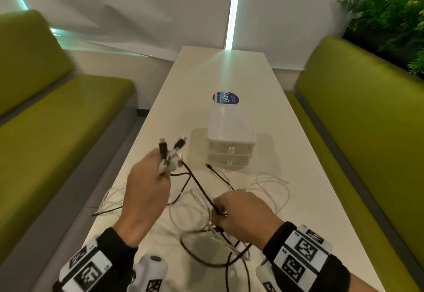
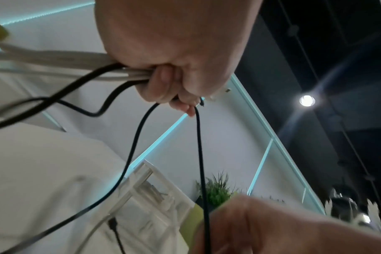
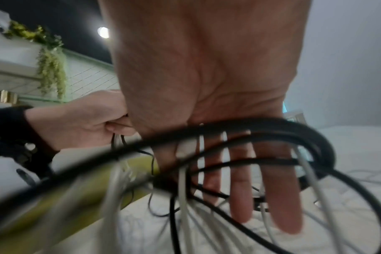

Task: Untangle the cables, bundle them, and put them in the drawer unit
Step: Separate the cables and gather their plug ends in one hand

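Black and white cables lie tangled on the white table. My left hand is raised above the table and grips a bunch of cable ends, with black and white plugs sticking up from the fist. The left wrist view shows its fingers curled round white and black cords. My right hand is low in the tangle; its fingers are straight, pushed through black and white loops. A taut black cable runs between the hands. The translucent drawer unit stands just beyond, with both drawers closed.
A round blue sticker lies on the table behind the unit. Green benches flank the table on the left and right. Plants stand at the far right. Loose white cable loops spread right of my right hand.
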`<state>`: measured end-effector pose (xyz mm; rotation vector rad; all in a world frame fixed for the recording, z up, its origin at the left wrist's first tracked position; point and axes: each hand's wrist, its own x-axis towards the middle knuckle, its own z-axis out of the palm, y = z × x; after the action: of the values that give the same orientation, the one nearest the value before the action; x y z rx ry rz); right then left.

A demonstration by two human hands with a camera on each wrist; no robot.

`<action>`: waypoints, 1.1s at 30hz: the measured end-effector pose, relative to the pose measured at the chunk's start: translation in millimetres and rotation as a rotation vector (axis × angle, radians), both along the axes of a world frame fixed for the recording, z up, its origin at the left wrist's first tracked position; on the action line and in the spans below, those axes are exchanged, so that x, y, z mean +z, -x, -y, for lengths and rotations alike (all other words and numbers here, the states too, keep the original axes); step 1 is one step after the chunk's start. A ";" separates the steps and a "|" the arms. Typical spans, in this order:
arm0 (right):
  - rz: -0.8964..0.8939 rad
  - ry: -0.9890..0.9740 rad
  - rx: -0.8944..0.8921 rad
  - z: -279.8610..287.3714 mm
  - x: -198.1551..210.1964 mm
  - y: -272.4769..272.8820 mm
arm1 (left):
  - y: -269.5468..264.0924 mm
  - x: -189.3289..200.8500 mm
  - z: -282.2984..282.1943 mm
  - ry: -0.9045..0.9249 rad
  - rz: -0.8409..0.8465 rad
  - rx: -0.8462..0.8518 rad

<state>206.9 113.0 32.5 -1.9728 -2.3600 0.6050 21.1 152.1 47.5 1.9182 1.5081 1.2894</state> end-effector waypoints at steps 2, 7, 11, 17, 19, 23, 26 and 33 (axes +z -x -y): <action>0.007 0.045 -0.002 1.1 -4.4 -2.2 | 7.3 9.7 -3.9 0.044 0.154 0.116; -0.058 0.005 -0.066 2.2 -16.6 -3.9 | 24.6 6.7 -22.3 0.184 -0.083 0.121; -0.017 -0.029 -0.084 1.8 -21.8 -4.2 | 19.6 0.9 -11.9 0.018 -0.172 0.136; -0.013 -0.015 -0.066 -1.4 -18.0 -2.1 | 1.7 -10.4 4.7 -0.131 -0.209 -0.258; -0.071 -0.013 -0.073 -1.3 -14.2 -1.2 | -6.4 -18.3 8.3 -0.038 -0.367 -0.414; -0.212 -0.047 -0.105 2.0 -10.4 -1.2 | -11.6 -29.3 11.5 0.048 -0.563 -0.410; -0.292 -0.074 -0.128 3.1 -10.5 -2.7 | -11.0 -26.8 12.0 0.015 -0.487 -0.338; -0.315 -0.016 -0.106 -3.6 -5.9 -4.9 | -0.1 -8.9 3.6 0.026 0.014 -0.063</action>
<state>211.7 116.6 26.6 -1.8243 -2.0562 0.8183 21.2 148.5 38.6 1.9208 1.4392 1.2479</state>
